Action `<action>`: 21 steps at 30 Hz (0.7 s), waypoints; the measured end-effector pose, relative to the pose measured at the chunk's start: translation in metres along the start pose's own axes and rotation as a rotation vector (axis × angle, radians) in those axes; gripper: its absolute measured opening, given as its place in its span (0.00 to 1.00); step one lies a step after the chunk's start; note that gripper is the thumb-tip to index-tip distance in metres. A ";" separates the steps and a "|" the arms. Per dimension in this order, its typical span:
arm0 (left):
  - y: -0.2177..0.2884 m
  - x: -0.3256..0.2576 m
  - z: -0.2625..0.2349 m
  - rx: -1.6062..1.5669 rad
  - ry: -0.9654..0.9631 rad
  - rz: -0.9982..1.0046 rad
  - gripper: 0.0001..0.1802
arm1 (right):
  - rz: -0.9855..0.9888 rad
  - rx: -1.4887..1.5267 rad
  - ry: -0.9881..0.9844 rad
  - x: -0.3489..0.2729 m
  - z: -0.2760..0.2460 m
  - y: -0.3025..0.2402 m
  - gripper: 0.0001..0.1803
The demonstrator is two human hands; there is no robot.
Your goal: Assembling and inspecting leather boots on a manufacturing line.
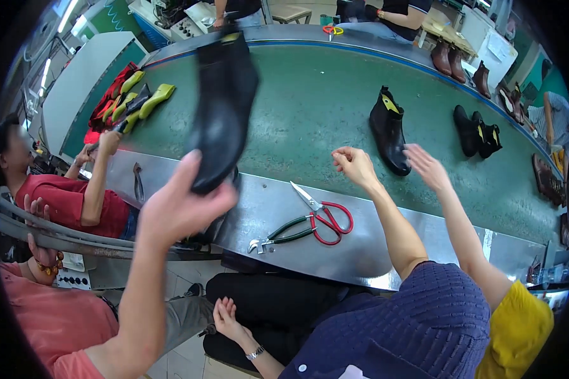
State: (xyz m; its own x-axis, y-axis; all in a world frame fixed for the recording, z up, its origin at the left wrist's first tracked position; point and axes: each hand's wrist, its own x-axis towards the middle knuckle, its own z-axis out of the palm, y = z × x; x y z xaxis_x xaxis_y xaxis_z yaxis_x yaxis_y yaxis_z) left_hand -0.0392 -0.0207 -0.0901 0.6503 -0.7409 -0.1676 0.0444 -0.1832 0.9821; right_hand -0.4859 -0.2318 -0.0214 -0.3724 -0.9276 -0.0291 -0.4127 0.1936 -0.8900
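Note:
My left hand [232, 322], with a metal watch at the wrist, hovers by my dark trousers, fingers loosely bent and nothing visible in them. Over the green belt my right hand [356, 166] is raised, its fingers half curled and slightly apart, holding nothing I can see. Just right of it stands a black ankle boot [391, 129] with a yellow lining. On the metal ledge below lie red-handled scissors [330, 222] and green-handled pliers [283, 235]. At left, a co-worker's hand [180, 208] grips another black ankle boot [221, 114], blurred by motion.
A yellow-sleeved person's hand [428, 169] reaches beside the standing boot. Black boots [477, 132] stand farther right. Yellow-green shoe lasts [155, 101] lie at far left, near a red-shirted worker [76, 202]. Pincers [138, 182] rest on the ledge; small scissors [332, 30] lie at the far edge.

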 end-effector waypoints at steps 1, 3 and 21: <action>0.008 -0.014 -0.008 -0.060 0.003 0.007 0.18 | -0.024 0.002 -0.001 0.001 0.005 -0.005 0.16; 0.001 -0.025 -0.022 -0.092 0.021 -0.019 0.18 | -0.056 0.003 -0.020 0.001 0.018 -0.006 0.16; 0.056 -0.009 0.027 0.019 -0.021 0.105 0.12 | 0.001 0.116 -0.380 0.027 0.262 -0.070 0.51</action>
State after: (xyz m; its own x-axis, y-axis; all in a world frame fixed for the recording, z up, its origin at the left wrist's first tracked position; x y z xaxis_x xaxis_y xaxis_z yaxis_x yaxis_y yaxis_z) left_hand -0.0629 -0.0418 -0.0357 0.6345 -0.7702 -0.0658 -0.0381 -0.1161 0.9925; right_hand -0.2489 -0.3538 -0.0795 -0.0297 -0.9838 -0.1769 -0.3079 0.1774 -0.9347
